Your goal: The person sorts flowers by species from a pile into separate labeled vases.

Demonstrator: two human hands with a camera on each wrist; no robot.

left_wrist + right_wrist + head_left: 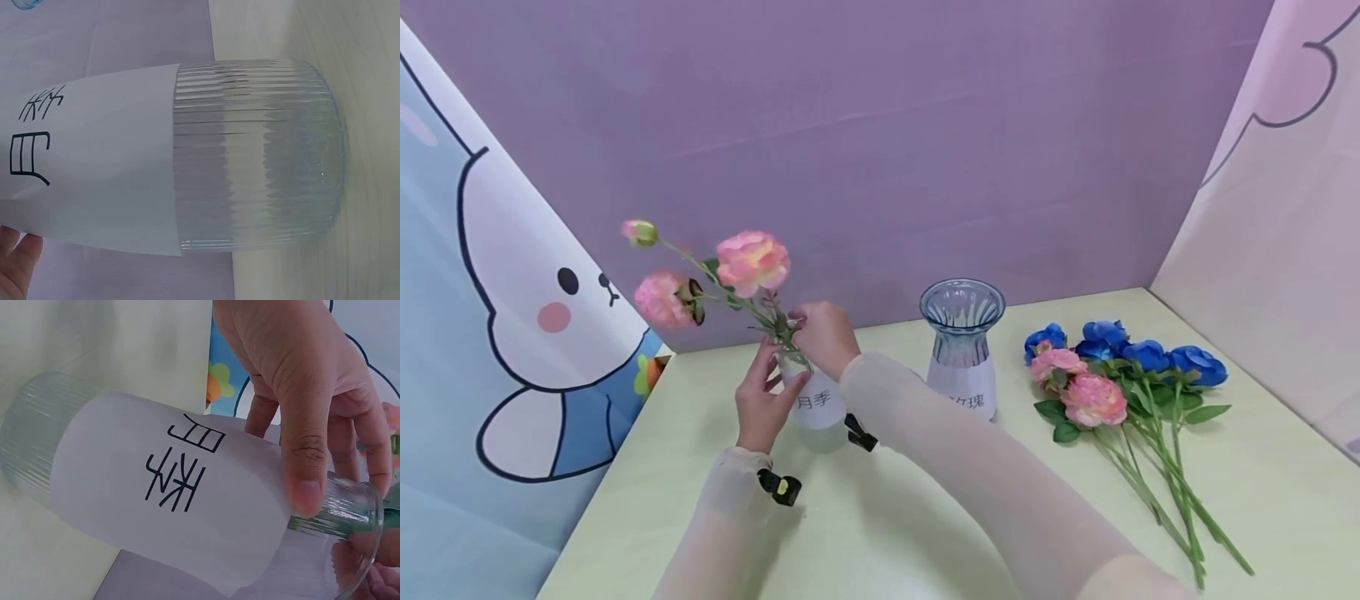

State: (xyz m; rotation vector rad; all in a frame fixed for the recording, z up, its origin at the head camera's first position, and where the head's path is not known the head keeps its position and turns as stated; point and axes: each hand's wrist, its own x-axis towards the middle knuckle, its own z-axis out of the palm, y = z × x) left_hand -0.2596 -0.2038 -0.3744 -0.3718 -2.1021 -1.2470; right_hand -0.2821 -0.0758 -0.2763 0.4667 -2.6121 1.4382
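A clear ribbed glass vase [820,404] with a white paper label stands on the table, its dark writing also facing the right wrist view. My left hand [763,408] holds this vase near its neck; in the right wrist view the left thumb [306,487] lies along the label's edge. At the vase mouth my right hand [827,337] pinches the green stems of a pink flower spray [752,262]. The spray leans left, with two open blooms and a bud [640,232]. Its stem ends reach inside the glass. My right fingertips are partly hidden by leaves.
A blue-tinted glass vase [962,333] with a white label stands to the right, partly behind my right sleeve. Farther right lie several blue flowers [1146,356] and pink flowers [1093,400], stems toward the front. A purple backdrop [880,150] rises behind the table [685,467].
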